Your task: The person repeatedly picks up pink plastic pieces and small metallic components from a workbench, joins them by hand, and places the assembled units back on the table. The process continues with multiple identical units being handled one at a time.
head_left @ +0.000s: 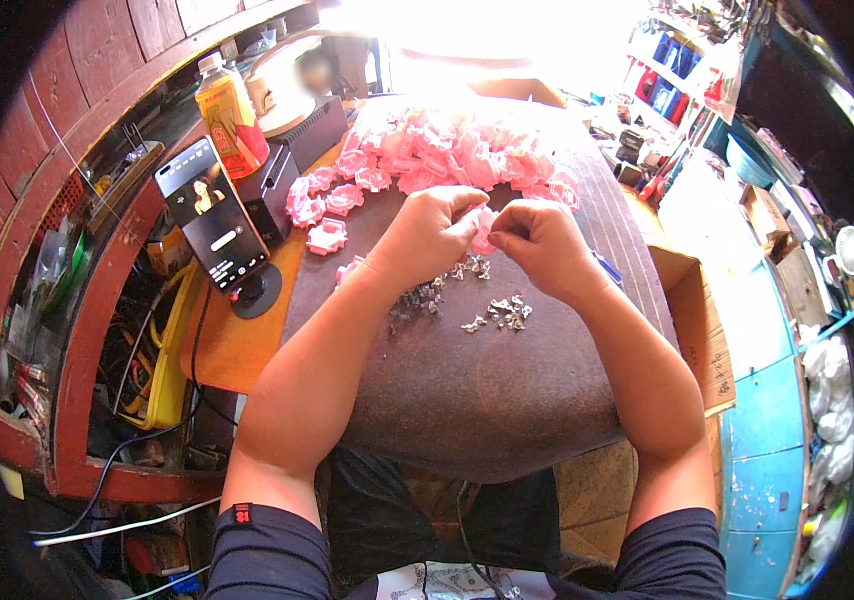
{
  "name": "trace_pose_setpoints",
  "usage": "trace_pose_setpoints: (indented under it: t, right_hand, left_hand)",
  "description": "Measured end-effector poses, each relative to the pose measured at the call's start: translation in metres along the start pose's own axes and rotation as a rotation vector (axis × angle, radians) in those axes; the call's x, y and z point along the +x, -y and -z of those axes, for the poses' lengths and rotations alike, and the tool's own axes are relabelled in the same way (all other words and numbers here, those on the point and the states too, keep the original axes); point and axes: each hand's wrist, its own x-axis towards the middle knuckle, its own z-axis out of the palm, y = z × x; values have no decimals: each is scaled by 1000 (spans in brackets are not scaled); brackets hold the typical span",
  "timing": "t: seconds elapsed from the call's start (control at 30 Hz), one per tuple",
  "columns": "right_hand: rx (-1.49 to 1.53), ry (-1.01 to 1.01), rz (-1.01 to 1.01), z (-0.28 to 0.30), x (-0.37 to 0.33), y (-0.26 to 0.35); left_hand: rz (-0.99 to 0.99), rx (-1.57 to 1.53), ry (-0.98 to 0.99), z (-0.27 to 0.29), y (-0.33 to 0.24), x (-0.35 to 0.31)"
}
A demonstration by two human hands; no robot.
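Left hand (429, 235): thumb and fingers drawn together in a pinch at the near side of a pink piece (485, 232); exact contact small in view.
Right hand (549, 242): fingers bent and closed to a pinch on the same piece, from its right.
Pink piece: held between the two hands, raised over the middle of the bench (487, 400); its finer shape cannot be made out.
Metal bits, just below the hands: a few small ones (475, 268) by the left hand; a darker group (421, 302) beside the left forearm, partly hidden by it; a brighter silver cluster (509, 312) nearer the body, apart from the others.
Blue object (607, 266): beside the right wrist, on the bench; kind not clear.
Pink pile (437, 145): many ruffled pieces heaped beyond the hands, a few loose at its left edge.
Bench surface: dark brown, rounded at the near end.
Left of bench: phone (212, 210) with lit screen, leaning upright on a round-based stand (255, 292); behind it a bottle (231, 120) with a yellow-and-red label.
Right of bench: open cardboard box (702, 330); farther out, blue cabinet (762, 440) and small white fan (850, 250).
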Motion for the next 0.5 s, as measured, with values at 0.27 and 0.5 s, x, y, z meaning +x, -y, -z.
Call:
trace_pose_setpoints:
  t: [0.27, 0.5]
  right_hand:
    - [-101, 8, -7, -4, -2, 0]
    - [-140, -23, 60, -5, -2, 3]
  left_hand:
    - [-27, 57, 15, -4, 3, 0]
    - [30, 23, 11, -2, -5, -2]
